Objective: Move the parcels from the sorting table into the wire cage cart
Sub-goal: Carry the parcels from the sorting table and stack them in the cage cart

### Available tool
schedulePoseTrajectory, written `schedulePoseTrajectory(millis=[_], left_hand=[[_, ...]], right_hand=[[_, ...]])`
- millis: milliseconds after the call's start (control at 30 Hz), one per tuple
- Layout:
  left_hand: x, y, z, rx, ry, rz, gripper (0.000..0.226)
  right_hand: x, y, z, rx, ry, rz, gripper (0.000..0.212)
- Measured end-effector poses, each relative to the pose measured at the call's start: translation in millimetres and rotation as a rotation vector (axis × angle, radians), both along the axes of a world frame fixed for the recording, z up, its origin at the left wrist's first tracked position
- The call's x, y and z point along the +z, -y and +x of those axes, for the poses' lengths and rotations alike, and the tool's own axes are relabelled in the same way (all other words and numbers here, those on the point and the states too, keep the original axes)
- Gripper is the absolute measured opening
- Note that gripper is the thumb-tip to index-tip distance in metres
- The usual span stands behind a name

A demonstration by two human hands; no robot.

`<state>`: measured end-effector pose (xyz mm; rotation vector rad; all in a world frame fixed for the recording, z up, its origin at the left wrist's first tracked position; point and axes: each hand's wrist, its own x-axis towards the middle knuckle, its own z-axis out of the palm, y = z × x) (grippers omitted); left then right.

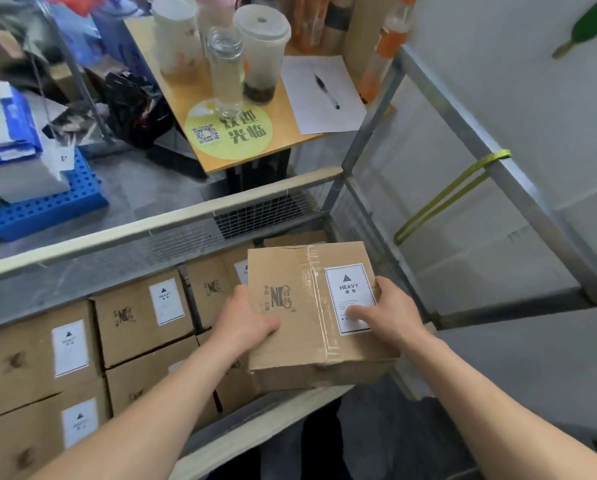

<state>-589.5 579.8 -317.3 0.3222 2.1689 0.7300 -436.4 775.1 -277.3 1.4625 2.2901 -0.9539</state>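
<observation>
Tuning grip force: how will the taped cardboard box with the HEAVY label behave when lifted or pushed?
Probably heavy for its size: the cardboard box carries a HEAVY label, and left hand and right hand both grip it. Likely stiff: faces look flat, edges mostly square. The clear tape may be slick; bare cardboard should grip better.

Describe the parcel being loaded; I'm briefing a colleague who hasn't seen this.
Find the wire cage cart, lined with brown parcels. Over its right end, a left hand and a right hand grip one cardboard box. Only this one is raised above the others, in hands.
</observation>
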Motion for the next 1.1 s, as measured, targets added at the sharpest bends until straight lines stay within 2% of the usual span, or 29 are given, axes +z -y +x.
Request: schedulePoseTrajectory(millis=[233,367,467,567,733,867,1100], left_hand=[[-35.4,-32.5,-20.3,0.092,0.040,-0.071,0.067],[-59.4,-44.8,-30.2,0.163,0.084,-0.065,0.047],[-79.9,-54.6,-28.1,0.203,0.133,-0.064,0.060],[-101.5,-65.2,-18.8,0.229,0.162,-0.102,0.072],[-141.6,-80.5,5.6,0.260,0.234,-0.113,0.064],[-183.7,-91.8,26.2,0.278,0.276,-0.117,0.081],[-228.7,-108.5,35.7,0.247,0.302,-0.123,0.071]], right_hand=[[-45.2,-41.2,-42.2,0.092,0.038,-0.009,0.037],[-62.7,-62.7,-62.4,0.149,0.052,-0.013,0.041],[-78.7,-76.8,-68.9,0.182,0.070,-0.026,0.044],[-101.5,-89.3,-68.3,0.187,0.095,-0.060,0.048],[-147.7,-105.5,-51.9,0.165,0.178,-0.092,0.057],[-182.3,-116.7,-36.7,0.164,0.194,-0.113,0.055],[-235.5,-135.2,-26.9,0.159,0.208,-0.130,0.049]])
